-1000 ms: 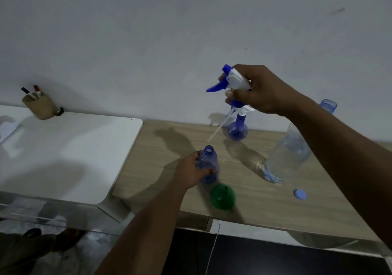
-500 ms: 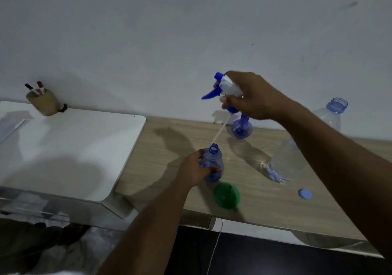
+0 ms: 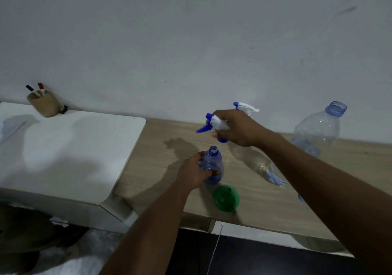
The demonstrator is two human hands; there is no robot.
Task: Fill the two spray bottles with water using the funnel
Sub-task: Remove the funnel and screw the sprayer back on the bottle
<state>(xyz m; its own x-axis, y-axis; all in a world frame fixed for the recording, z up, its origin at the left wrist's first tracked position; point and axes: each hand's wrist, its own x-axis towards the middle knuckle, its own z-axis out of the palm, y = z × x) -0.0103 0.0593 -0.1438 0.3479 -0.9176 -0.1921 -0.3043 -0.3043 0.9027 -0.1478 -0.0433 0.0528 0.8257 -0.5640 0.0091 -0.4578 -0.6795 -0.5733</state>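
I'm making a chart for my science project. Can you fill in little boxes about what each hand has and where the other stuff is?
left hand: holds the open blue spray bottle standing on the wooden table
right hand: holds a spray top just above that bottle's mouth
funnel: green, lying on the table near the front edge, not in use
big water bottle: clear, cap off, behind the right arm
second spray top: pokes up behind the right hand
pen cup: far left on the white table
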